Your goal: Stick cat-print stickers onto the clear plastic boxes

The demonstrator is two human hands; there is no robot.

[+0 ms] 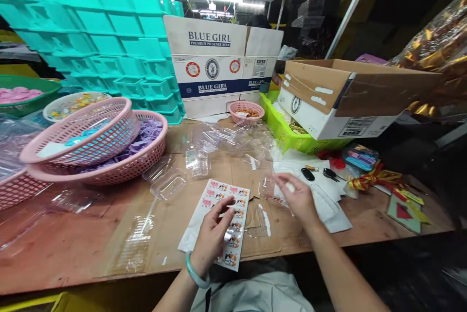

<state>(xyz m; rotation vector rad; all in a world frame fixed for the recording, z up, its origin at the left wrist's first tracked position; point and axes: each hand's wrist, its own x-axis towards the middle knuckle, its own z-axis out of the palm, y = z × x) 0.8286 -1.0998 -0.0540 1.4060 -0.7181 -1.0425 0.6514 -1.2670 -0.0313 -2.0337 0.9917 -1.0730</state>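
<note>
My left hand (213,229), with a pale green bangle (197,273) at the wrist, is over a sticker sheet (237,227) printed with cartoon cats and pink lettering. Its fingers are curved, with a gap between thumb and forefinger and nothing visible in it. To the right, my right hand (299,200) has its thumb and fingers closed at the edge of a clear plastic box (269,189). Part of the box is hard to make out against the cardboard. Beyond both hands lies a pile of clear plastic boxes (233,137).
Pink baskets (153,156) hold purple and blue pieces at left, before stacked turquoise bins (120,35). A beer carton (222,69) stands behind. At right are a lime-green basket (310,144), an open carton (328,103), keys (330,173) and ribbon (372,176).
</note>
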